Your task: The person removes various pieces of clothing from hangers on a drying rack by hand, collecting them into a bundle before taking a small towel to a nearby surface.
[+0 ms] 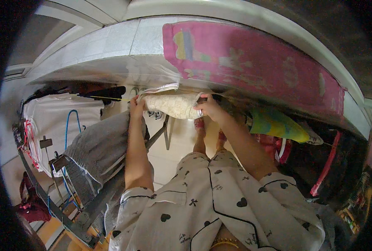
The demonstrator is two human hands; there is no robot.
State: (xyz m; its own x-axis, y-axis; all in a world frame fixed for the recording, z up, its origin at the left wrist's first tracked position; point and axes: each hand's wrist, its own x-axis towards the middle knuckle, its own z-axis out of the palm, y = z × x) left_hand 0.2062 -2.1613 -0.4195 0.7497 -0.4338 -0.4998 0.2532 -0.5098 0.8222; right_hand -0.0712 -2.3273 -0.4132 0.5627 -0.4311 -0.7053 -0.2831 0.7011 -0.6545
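A cream, textured cloth (pixel 170 105) is stretched between my two hands, in front of a window ledge. My left hand (pixel 137 106) pinches its left end, where a whitish strip of fabric lies along the upper edge. At the right end, my right hand (pixel 209 106) grips the cloth's gathered edge with thumb and fingers. Just left of my left hand, a thin yellow line (pixel 110 98) runs towards dark hanging fabric. Below that hand, a grey knitted garment (pixel 99 147) hangs over a dark rack bar. The cloth's far side is hidden.
A pink patterned towel (pixel 251 59) lies over the tiled ledge (pixel 110 39). White clothing (pixel 57 122), a blue hanger (pixel 67 125) and a dark metal rack frame (pixel 41 188) are at the left. Yellow-green fabric (pixel 277 127) and a red strap (pixel 327 166) hang at the right.
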